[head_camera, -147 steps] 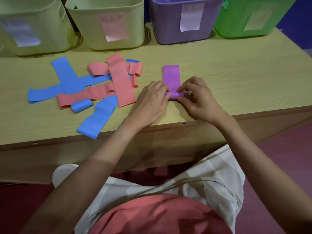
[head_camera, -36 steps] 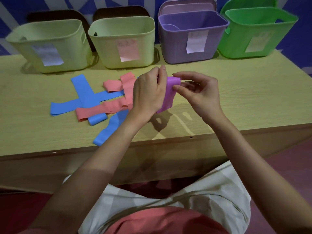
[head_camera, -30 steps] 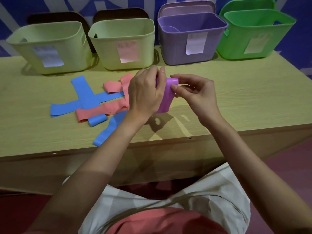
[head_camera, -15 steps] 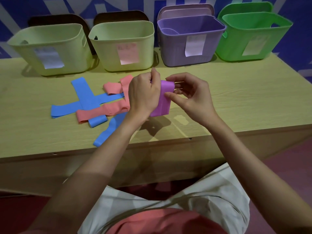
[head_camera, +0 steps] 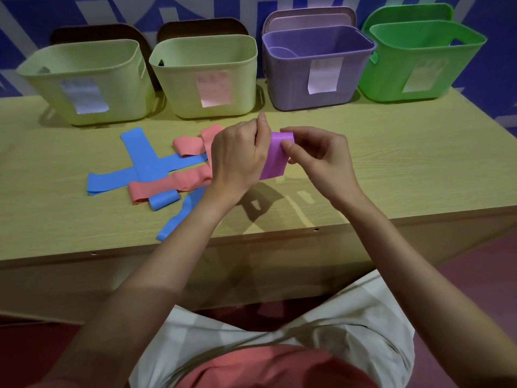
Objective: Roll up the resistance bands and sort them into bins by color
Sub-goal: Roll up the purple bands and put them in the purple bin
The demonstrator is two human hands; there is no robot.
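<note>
the wooden table (head_camera: 405, 152) runs the full width, its front edge near the person and its right half bare between the hands and that edge. along the back edge stand four bins in a row: two pale yellow-green bins (head_camera: 84, 79) at left, a purple bin (head_camera: 316, 68) holding something pale and curved inside, and a green bin (head_camera: 419, 60) at right. what the other three hold cannot be seen. blue bands (head_camera: 140, 161) and pink bands (head_camera: 173, 183) lie crossed left of centre. the left hand (head_camera: 237, 155) and right hand (head_camera: 319, 155) both pinch the purple band (head_camera: 275, 158), partly rolled, held above the table.
</note>
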